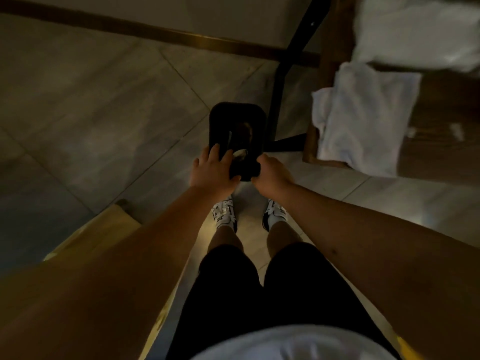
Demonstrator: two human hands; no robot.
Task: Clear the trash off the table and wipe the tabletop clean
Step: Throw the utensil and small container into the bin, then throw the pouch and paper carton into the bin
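A black rectangular trash bin [237, 118] stands on the tiled floor beside the table's black leg [280, 81]. My left hand [211, 170] grips the bin's near left rim, fingers curled over the edge. My right hand [270, 175] holds the near right corner. Something pale and shiny [240, 153] lies inside the bin near my left fingers; the dim light hides what it is. The wooden table [441, 131] is at the upper right, with a crumpled white cloth [363, 115] draped over its near corner.
More white material [420, 29] lies on the table at the top right. A yellowish wooden seat edge [109, 227] runs along the lower left. My legs and white shoes [224, 214] stand just behind the bin. A brass strip [181, 37] crosses the floor.
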